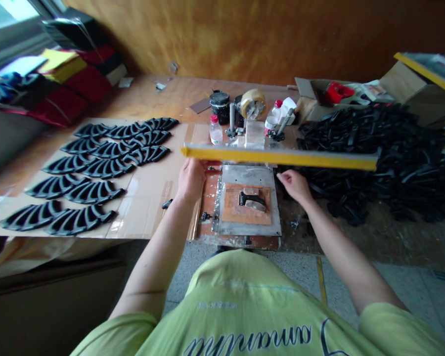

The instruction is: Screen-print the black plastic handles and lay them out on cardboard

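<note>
A long yellow-edged frame, seen nearly edge-on, hangs raised above the bench. My left hand is closed at its left end, the fingertips partly hidden beneath the bar. My right hand is curled beside the metal base plate, thumb and fingers together, with nothing visible in them. On that plate lies a brown board, and a small curved black plastic part sits on the holder in its middle.
Rows of black parts lie on cardboard at left. A heap of similar parts fills the right. Behind the frame stand red-capped bottles, black tubs, a tape roll and an open box.
</note>
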`<action>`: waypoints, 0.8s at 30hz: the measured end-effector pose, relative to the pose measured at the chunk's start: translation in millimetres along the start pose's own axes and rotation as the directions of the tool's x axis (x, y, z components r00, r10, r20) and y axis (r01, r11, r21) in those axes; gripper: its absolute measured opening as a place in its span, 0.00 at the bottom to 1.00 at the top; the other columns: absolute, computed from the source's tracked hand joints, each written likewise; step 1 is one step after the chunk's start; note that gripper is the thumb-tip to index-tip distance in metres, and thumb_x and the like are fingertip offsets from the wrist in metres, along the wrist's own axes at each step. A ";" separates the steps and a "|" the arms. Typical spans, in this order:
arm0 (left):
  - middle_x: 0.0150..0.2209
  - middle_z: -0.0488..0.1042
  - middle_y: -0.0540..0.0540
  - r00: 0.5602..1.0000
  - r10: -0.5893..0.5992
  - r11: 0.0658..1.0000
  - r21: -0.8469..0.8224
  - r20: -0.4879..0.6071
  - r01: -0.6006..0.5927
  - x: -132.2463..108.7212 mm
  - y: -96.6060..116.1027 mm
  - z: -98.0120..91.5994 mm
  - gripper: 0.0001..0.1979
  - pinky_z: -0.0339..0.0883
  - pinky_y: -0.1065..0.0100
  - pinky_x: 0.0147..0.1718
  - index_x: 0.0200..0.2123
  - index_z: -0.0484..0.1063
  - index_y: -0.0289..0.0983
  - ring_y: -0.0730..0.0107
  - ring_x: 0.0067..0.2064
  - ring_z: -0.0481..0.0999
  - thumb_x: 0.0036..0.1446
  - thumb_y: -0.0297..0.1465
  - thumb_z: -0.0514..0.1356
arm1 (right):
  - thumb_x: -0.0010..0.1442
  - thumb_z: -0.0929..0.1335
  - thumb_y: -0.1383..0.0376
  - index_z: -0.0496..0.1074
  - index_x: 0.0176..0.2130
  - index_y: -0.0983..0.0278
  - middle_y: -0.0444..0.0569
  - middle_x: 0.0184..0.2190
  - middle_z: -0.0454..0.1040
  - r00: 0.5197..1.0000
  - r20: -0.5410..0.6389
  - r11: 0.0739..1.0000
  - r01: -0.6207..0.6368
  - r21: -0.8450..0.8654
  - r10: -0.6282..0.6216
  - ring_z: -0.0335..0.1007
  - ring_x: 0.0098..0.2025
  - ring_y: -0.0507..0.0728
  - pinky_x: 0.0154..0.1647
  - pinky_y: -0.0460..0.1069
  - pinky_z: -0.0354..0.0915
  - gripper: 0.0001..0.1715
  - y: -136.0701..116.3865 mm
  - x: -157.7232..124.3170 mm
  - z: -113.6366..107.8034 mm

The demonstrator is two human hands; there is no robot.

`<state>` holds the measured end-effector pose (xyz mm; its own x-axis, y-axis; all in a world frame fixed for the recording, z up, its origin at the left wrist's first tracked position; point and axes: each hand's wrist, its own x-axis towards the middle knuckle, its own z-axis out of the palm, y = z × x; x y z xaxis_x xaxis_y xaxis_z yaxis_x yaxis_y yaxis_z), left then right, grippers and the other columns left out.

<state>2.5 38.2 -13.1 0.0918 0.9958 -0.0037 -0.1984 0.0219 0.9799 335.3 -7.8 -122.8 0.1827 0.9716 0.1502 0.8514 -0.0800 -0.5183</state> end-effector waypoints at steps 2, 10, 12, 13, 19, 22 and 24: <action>0.39 0.77 0.42 0.999 0.007 1.000 -0.023 0.033 -0.006 15.8 8.0 9.0 0.33 0.74 0.66 0.36 0.53 0.68 0.36 0.65 0.40 0.79 0.63 0.57 0.45 | 0.62 0.68 0.49 0.73 0.33 0.62 0.51 0.35 0.76 0.983 0.138 0.990 0.133 -0.055 -0.125 0.71 0.39 0.58 0.43 0.52 0.66 0.20 -12.2 -24.8 29.5; 0.41 0.80 0.34 0.824 -0.547 0.834 0.017 0.147 0.551 -78.9 -85.2 26.4 0.34 0.74 0.64 0.30 0.51 0.71 0.35 0.55 0.39 0.81 0.53 0.57 0.61 | 0.69 0.63 0.59 0.71 0.41 0.65 0.58 0.38 0.76 0.958 0.288 0.965 0.062 -0.256 0.015 0.72 0.44 0.61 0.44 0.51 0.64 0.13 -76.6 -66.4 66.7; 0.47 0.79 0.34 0.715 -0.667 0.730 -0.008 0.208 0.684 -110.2 -111.4 31.8 0.33 0.76 0.62 0.32 0.50 0.72 0.37 0.52 0.45 0.80 0.54 0.58 0.59 | 0.70 0.62 0.59 0.71 0.42 0.65 0.58 0.39 0.76 0.962 0.268 0.972 0.117 -0.205 -0.059 0.72 0.45 0.61 0.44 0.52 0.63 0.14 -95.5 -80.5 70.1; 0.48 0.78 0.34 0.702 -0.682 0.708 -0.055 0.206 0.704 -119.8 -120.1 32.8 0.32 0.76 0.61 0.34 0.48 0.72 0.38 0.53 0.46 0.80 0.55 0.58 0.57 | 0.69 0.62 0.60 0.71 0.42 0.65 0.57 0.39 0.76 0.950 0.274 0.967 0.200 -0.157 -0.152 0.71 0.45 0.61 0.45 0.52 0.63 0.12 -103.5 -87.8 72.1; 0.35 0.79 0.43 0.790 -0.582 0.806 -0.013 -0.194 0.591 -106.1 -131.9 -39.2 0.22 0.75 0.66 0.29 0.40 0.67 0.36 0.66 0.30 0.79 0.59 0.50 0.56 | 0.66 0.61 0.72 0.75 0.43 0.60 0.49 0.41 0.77 0.907 0.213 0.924 0.379 -0.040 -0.363 0.69 0.46 0.57 0.47 0.50 0.64 0.16 -48.3 -98.0 41.4; 0.28 0.76 0.44 0.794 -0.422 0.760 0.306 -0.437 0.573 -94.1 -133.8 -121.9 0.23 0.72 0.67 0.26 0.38 0.65 0.36 0.68 0.23 0.76 0.62 0.51 0.48 | 0.61 0.60 0.76 0.78 0.43 0.59 0.51 0.44 0.77 0.983 0.175 0.931 0.120 -0.344 -0.062 0.69 0.45 0.59 0.43 0.50 0.63 0.22 41.4 -86.1 7.9; 0.23 0.74 0.43 0.802 -0.350 0.608 0.533 -0.485 0.588 -92.4 -136.4 -171.5 0.26 0.71 0.66 0.23 0.38 0.67 0.35 0.66 0.20 0.74 0.64 0.51 0.41 | 0.59 0.60 0.76 0.78 0.44 0.57 0.50 0.46 0.76 0.971 0.236 0.881 0.092 -0.463 0.022 0.68 0.46 0.59 0.41 0.51 0.63 0.24 95.2 -82.1 -4.0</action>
<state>-146.3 -41.5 -180.7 -0.3305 0.8337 -0.4423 0.4538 0.5513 0.7001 403.3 -96.1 -181.0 0.0805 0.9947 -0.0644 0.9951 -0.0840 -0.0531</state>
